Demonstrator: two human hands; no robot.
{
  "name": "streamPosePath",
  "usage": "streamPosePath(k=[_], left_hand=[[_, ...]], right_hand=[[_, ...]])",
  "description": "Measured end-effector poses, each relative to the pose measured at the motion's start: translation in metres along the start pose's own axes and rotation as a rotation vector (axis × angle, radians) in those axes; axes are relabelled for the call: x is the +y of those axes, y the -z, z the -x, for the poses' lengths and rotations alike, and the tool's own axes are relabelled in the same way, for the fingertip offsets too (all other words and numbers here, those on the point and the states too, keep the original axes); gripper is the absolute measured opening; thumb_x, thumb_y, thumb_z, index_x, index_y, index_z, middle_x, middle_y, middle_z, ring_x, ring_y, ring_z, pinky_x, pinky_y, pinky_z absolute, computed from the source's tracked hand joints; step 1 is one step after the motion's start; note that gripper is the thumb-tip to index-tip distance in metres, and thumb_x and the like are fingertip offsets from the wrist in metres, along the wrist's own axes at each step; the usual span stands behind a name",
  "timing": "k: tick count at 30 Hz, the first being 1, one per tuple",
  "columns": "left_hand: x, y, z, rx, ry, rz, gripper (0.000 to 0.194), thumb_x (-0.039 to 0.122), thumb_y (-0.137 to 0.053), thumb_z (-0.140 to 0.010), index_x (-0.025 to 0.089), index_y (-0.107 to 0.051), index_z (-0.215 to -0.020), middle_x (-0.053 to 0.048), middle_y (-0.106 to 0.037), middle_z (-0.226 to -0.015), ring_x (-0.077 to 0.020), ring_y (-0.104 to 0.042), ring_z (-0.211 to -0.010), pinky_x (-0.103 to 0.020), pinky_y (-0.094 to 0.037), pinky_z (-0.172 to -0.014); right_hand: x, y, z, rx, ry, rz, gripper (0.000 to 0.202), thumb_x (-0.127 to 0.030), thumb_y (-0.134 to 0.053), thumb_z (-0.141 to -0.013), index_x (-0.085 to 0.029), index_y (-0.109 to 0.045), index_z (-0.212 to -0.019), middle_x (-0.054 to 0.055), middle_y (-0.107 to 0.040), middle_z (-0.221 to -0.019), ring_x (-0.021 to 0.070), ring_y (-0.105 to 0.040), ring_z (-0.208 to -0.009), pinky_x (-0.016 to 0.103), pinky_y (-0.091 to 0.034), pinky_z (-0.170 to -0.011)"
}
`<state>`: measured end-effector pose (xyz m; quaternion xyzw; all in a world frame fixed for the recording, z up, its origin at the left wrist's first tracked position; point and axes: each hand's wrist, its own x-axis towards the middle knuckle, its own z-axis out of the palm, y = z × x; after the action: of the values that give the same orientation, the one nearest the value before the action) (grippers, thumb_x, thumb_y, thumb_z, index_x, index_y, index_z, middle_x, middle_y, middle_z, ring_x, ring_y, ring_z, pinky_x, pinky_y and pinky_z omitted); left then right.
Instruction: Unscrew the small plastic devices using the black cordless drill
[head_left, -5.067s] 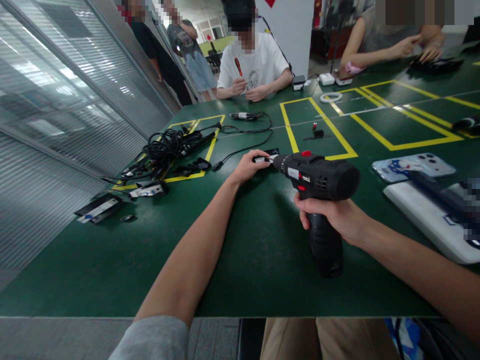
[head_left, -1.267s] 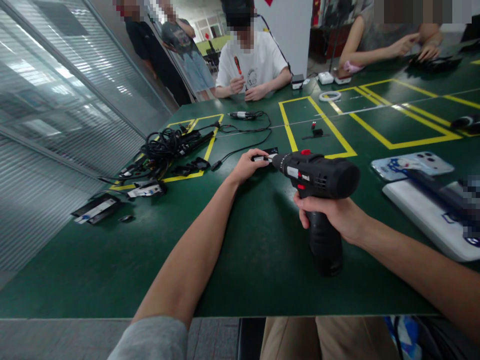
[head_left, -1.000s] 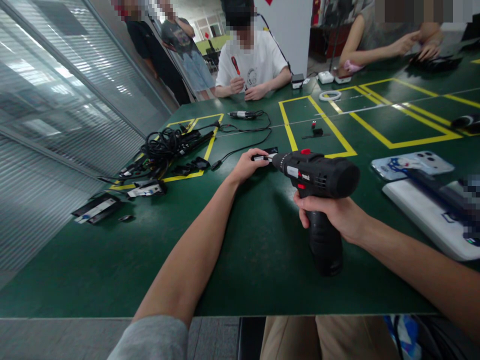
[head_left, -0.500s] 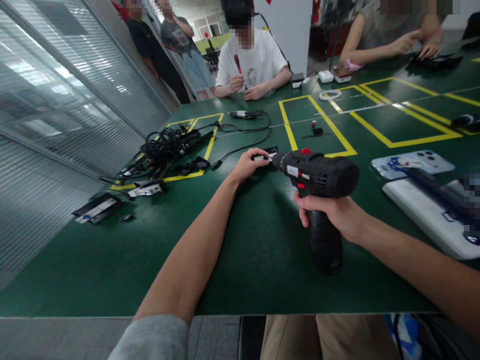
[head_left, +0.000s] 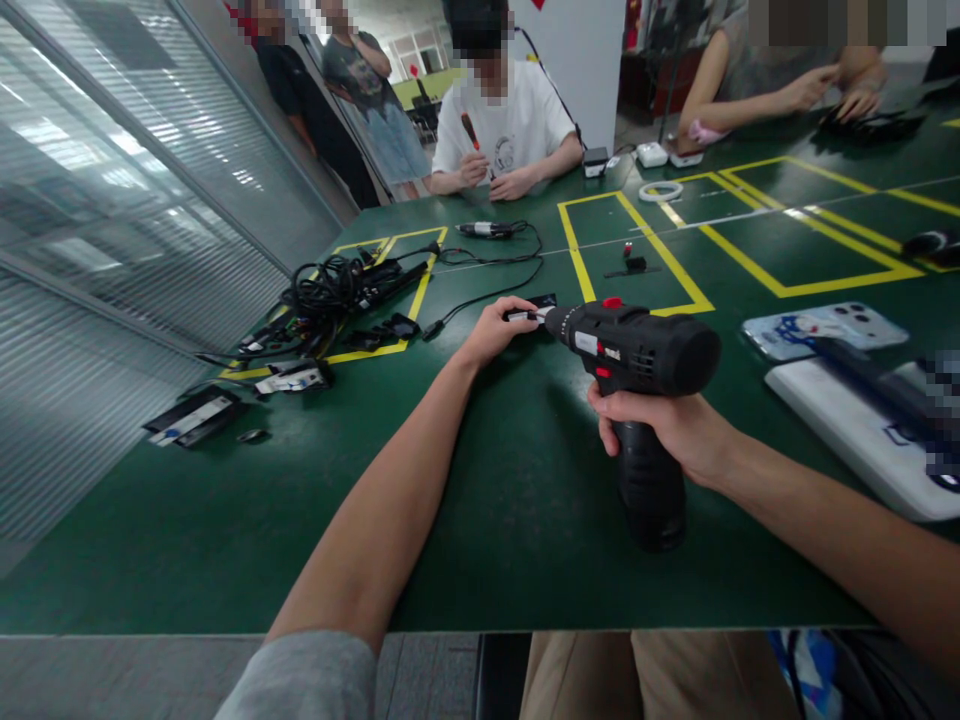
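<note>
My right hand (head_left: 652, 425) is wrapped round the grip of a black cordless drill (head_left: 637, 350) with red switches. The drill's nose points left and its tip meets a small black-and-silver part (head_left: 523, 315) on the green table. My left hand (head_left: 501, 328) holds that part down, its fingers curled over the near left end. The drill tip and part of the piece are hard to make out behind fingers and chuck. Just behind the piece lies a flat black piece (head_left: 543, 300).
Tangled black cables (head_left: 330, 290) and dark parts lie at left, near an opened black casing (head_left: 196, 415). A corded pen-like tool (head_left: 486, 229) lies ahead. At right are a phone (head_left: 825, 328) and a white case (head_left: 847, 425). Across the table a person (head_left: 502, 130) holds a screwdriver (head_left: 469, 132).
My hands, the drill and the held part stay almost in place. Across the table, the person's screwdriver has tilted slightly and lowered.
</note>
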<state>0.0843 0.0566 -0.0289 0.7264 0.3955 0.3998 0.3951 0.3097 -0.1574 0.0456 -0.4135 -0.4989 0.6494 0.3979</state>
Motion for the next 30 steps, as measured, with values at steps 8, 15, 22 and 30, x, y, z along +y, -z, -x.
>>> streamPosePath(k=[8, 15, 22, 30], left_hand=[[-0.0021, 0.0007, -0.0009, 0.007, 0.004, -0.011, 0.032, 0.03, -0.077, -0.067, 0.019, -0.072, -0.096, -0.003, -0.07, -0.104, -0.0193, -0.061, -0.099, -0.035, -0.045, -0.096], [-0.0052, 0.0014, -0.0019, 0.015, -0.03, -0.037, 0.031, 0.03, -0.077, -0.066, 0.02, -0.073, -0.096, -0.003, -0.07, -0.104, -0.0199, -0.061, -0.1, -0.036, -0.044, -0.098], [-0.0028, 0.0006, -0.0011, 0.017, -0.022, -0.026, 0.03, 0.029, -0.076, -0.066, 0.021, -0.073, -0.094, -0.003, -0.07, -0.105, -0.0208, -0.06, -0.104, -0.037, -0.043, -0.101], [-0.0019, 0.0004, -0.0009, 0.02, -0.006, -0.013, 0.03, 0.028, -0.076, -0.066, 0.02, -0.072, -0.094, -0.004, -0.07, -0.105, -0.0208, -0.061, -0.103, -0.038, -0.044, -0.1]], right_hand=[[-0.0008, -0.0002, 0.0011, -0.002, -0.001, 0.0, 0.01, -0.029, -0.066, -0.083, -0.019, -0.064, -0.082, -0.001, -0.062, -0.06, 0.0162, -0.056, -0.056, 0.034, -0.04, -0.064], [-0.0007, -0.001, -0.001, 0.002, -0.001, 0.016, 0.012, -0.031, -0.066, -0.084, -0.019, -0.064, -0.081, -0.001, -0.063, -0.057, 0.0161, -0.055, -0.056, 0.034, -0.039, -0.064], [-0.0014, -0.0004, 0.0001, -0.001, -0.003, 0.001, 0.011, -0.03, -0.066, -0.084, -0.019, -0.065, -0.082, -0.001, -0.064, -0.058, 0.0163, -0.056, -0.057, 0.034, -0.04, -0.064], [-0.0018, -0.0008, 0.0009, 0.001, -0.006, -0.005, 0.012, -0.031, -0.067, -0.083, -0.019, -0.065, -0.082, -0.001, -0.063, -0.059, 0.0161, -0.056, -0.056, 0.034, -0.041, -0.063]])
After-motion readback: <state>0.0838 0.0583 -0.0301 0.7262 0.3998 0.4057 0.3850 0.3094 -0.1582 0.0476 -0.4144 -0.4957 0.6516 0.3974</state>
